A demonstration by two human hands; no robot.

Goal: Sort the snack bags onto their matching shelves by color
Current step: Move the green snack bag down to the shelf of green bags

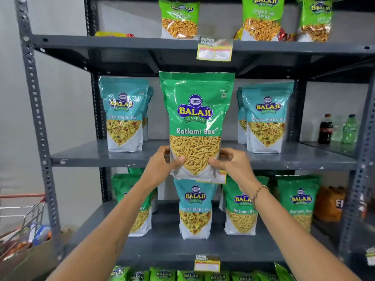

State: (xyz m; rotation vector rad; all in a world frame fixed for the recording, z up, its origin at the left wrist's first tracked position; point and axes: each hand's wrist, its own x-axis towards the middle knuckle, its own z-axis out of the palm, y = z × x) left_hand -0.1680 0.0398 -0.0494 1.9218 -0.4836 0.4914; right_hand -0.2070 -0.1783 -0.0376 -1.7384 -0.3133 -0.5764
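Both hands hold a green Ratlami Sev bag (195, 110) upright in front of the middle shelf (121, 157). My left hand (162, 165) grips its lower left corner, my right hand (231, 165) its lower right. Teal Khatta Mitha Mix bags stand on that middle shelf at left (123, 114) and right (265, 118). On the shelf below (166, 248), a teal bag (194, 207) stands among green Ratlami Sev bags (241, 209) (300, 199). The top shelf carries light green bags (179, 19).
Drink bottles (325, 128) stand on a neighbouring shelf at right, an orange bag (328, 203) below them. A shopping cart (26, 224) with goods sits at lower left. Price tags (215, 49) hang from shelf edges. More green bags (162, 274) line the bottom shelf.
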